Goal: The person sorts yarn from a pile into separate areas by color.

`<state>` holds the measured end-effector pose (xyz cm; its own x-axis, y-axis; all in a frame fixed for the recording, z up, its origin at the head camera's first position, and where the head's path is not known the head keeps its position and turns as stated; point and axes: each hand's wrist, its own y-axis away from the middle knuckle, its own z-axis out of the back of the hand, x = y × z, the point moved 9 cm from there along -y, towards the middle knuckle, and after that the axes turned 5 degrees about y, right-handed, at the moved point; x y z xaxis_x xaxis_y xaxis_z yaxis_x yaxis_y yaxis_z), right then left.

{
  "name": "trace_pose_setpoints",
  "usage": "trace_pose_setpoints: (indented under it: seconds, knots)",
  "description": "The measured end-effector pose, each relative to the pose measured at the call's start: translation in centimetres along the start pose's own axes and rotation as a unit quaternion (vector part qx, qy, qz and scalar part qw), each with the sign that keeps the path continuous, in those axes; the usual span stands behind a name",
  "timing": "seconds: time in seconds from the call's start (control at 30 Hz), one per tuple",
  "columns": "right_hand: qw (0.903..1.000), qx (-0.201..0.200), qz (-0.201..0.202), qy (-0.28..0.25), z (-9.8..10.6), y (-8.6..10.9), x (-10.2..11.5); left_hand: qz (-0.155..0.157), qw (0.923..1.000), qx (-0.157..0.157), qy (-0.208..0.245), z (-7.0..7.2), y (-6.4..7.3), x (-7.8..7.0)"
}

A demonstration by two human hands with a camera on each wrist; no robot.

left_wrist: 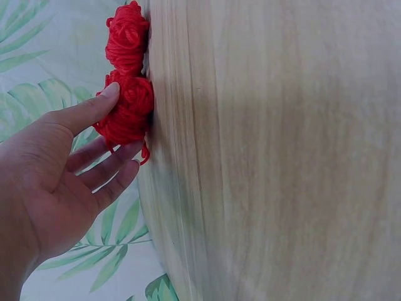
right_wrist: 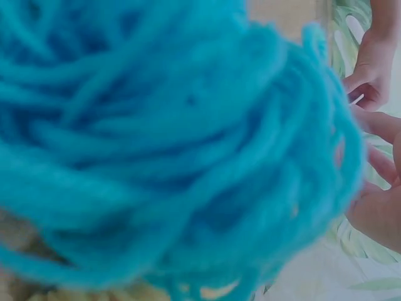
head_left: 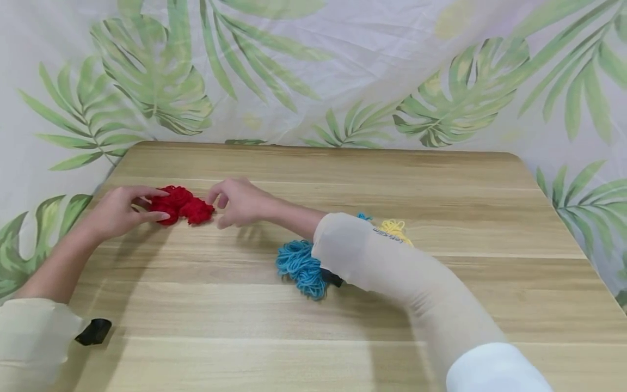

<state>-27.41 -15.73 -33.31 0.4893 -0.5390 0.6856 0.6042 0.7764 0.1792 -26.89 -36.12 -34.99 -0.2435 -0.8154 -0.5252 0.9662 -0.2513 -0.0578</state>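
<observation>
Two bunched skeins of red yarn [head_left: 178, 206] lie end to end at the left of the table. My left hand [head_left: 120, 209] holds the left skein, its thumb on one side and fingers on the other, as the left wrist view shows with the red yarn [left_wrist: 127, 113]. Just right of the other skein is my right hand [head_left: 242, 202], fingers loosely bent, with nothing visible in it. Below the right forearm lies blue yarn [head_left: 300, 268], partly covered by the sleeve. Blue yarn [right_wrist: 188, 144] fills most of the right wrist view, blurred, with the right hand [right_wrist: 379, 194] at the edge.
Beyond the right sleeve, yellow yarn [head_left: 395, 230] and a small bit of blue yarn [head_left: 364, 216] show, partly hidden. The wooden table [head_left: 245, 348] has a back edge against a leaf-patterned cloth [head_left: 343, 65]. A black strap end [head_left: 94, 331] sticks out by the left sleeve.
</observation>
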Motion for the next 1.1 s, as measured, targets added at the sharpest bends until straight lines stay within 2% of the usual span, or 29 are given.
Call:
trace_pose_setpoints:
  seconds: [0.1, 0.27, 0.57, 0.73, 0.9, 1.1]
  knots:
    - [0.9999, 0.007, 0.008, -0.013, 0.0, 0.7, 0.1, 0.011, 0.9999, 0.004, 0.0, 0.0, 0.3, 0.2]
    - [0.9998, 0.006, 0.014, -0.012, 0.3, 1.6, -0.1, 0.013, 0.9999, -0.002, -0.006, 0.0, 0.7, 0.1]
    - [0.9995, 0.003, 0.031, 0.005, 1.3, 3.4, -0.4, 0.01, 0.9999, 0.004, -0.008, 0.0, 0.1, -0.3]
    - [0.999, 0.002, 0.045, -0.006, 1.9, 4.8, -0.7, 0.017, 0.9997, 0.011, -0.013, 0.0, 0.0, -0.1]
    - [0.9986, -0.002, 0.047, -0.021, 2.6, 6.2, -1.8, 0.013, 0.9996, -0.004, -0.024, 0.3, 0.2, -0.4]
    - [0.9982, -0.027, 0.053, -0.011, 3.6, 8.0, -3.1, -0.013, 0.9984, -0.04, -0.038, 1.0, 0.3, -1.3]
